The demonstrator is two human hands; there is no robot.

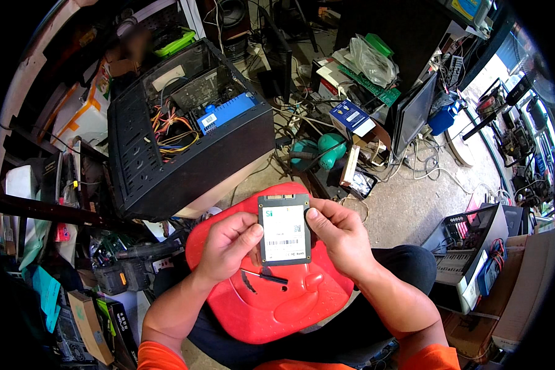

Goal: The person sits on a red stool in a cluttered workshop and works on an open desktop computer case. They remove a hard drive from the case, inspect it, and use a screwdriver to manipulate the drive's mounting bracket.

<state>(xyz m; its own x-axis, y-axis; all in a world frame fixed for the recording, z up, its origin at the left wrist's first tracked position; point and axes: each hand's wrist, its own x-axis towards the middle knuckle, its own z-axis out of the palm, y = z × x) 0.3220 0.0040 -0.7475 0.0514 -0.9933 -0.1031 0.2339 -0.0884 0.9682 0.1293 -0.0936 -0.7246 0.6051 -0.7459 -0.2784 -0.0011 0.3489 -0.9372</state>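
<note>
Between both hands I hold a solid-state drive (pixel 283 231), a flat dark case with a white label facing up and its connector edge pointing away from me. My left hand (pixel 231 243) pinches its left edge between thumb and fingers. On the opposite edge my right hand (pixel 339 234) grips it the same way, thumb on top near the upper corner. Below the drive is a red plastic stool (pixel 302 308), on which a small screwdriver (pixel 265 276) with a dark handle lies.
A black computer case (pixel 191 123) lies open at the far left, with coloured cables and a blue power supply (pixel 228 114) inside. A green blower (pixel 330 151) and a monitor (pixel 416 114) are ahead to the right. Another opened case (pixel 472 259) stands right. Loose cables cross the floor.
</note>
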